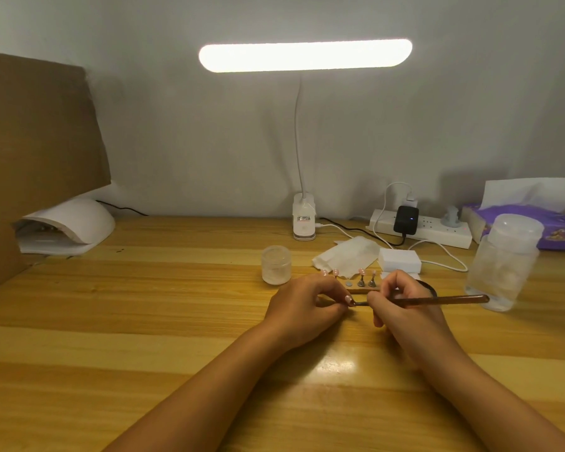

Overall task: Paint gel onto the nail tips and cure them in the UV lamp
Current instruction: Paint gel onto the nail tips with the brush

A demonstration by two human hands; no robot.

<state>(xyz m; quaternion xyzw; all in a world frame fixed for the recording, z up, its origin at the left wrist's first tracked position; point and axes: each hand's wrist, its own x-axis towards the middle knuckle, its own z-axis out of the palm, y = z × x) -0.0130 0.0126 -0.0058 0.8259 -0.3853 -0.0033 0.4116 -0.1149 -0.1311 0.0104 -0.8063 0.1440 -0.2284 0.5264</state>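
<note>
Left hand (302, 301) had its grip closed down small, thumb and forefinger pinching a small pale pink nail tip (348, 299) just above the striped wooden desk (144, 321); the fingers hid how it was mounted. Right hand (402, 305) was curled round a slim brown translucent brush (437, 300), held like a pen with the handle pointing off to the right. The brush's dark tip was right at the nail tip, touching as far as the view told.

Just behind the hands lay a narrow wooden holder strip (361, 290), and on it more pink tips on little metal stands (366, 281). Left of the strip stood a small frosted round jar (276, 265). Behind the strip lay a crumpled white wipe (346, 256) and a white rectangular block (399, 261). Near the brush's far end stood a tall clear plastic bottle (503, 262) with a frosted cap.

The white domed UV lamp (69, 226) sat well apart at far left, partly under a brown cardboard sheet (36, 151). Along the wall were a lit white clip-on desk lamp (304, 220), a white power strip (437, 231) and a purple tissue pack (535, 223).
</note>
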